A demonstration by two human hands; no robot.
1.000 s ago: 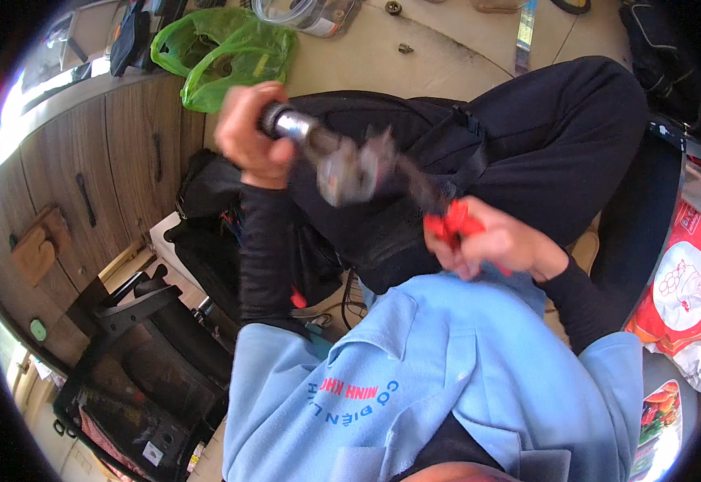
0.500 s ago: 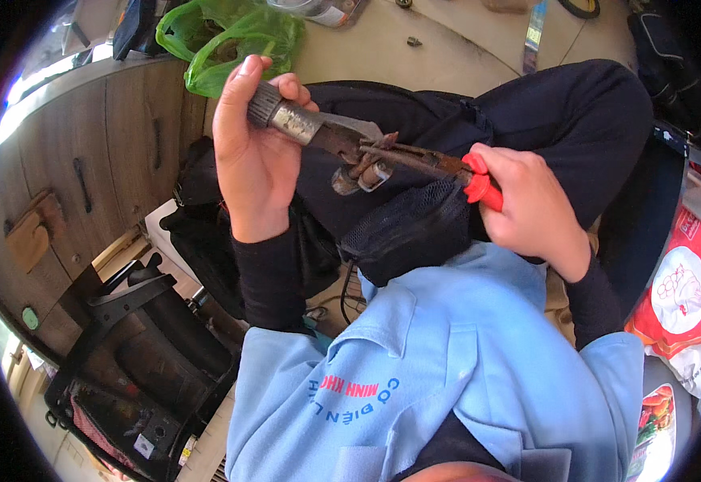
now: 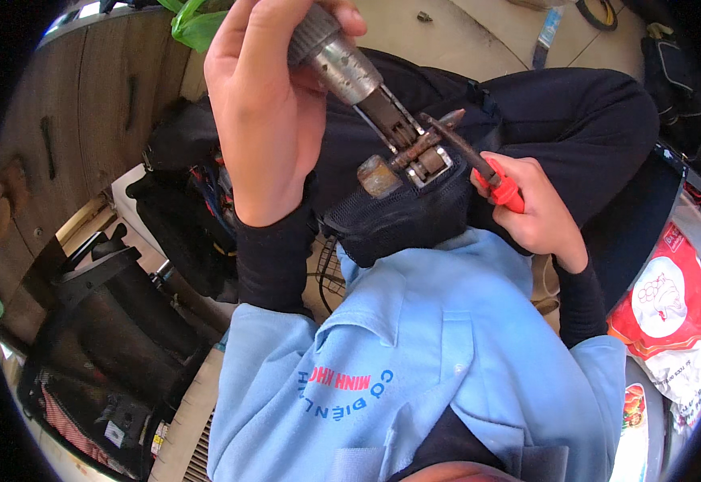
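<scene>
While the left hand (image 3: 266,120) clenched the metal part (image 3: 366,96) and the right hand (image 3: 539,213) squeezed the red-handled pliers (image 3: 467,153), their tip sat on its rusty end, apparently mid-job with nothing freed.

Camera position: worn on the person's head, above the chest and lap.
Direction: it looked steeply down past the light blue shirt (image 3: 415,377) onto the dark trousers (image 3: 591,136) and the floor (image 3: 455,36) beyond.
Nearness: very close; the left hand (image 3: 266,112) and right hand (image 3: 539,213) filled the middle of the frame.
Lens: a wide fisheye with a dark round rim; the wooden cabinet (image 3: 61,153) at the left bent along it.
Shared view: only one view was given.
</scene>
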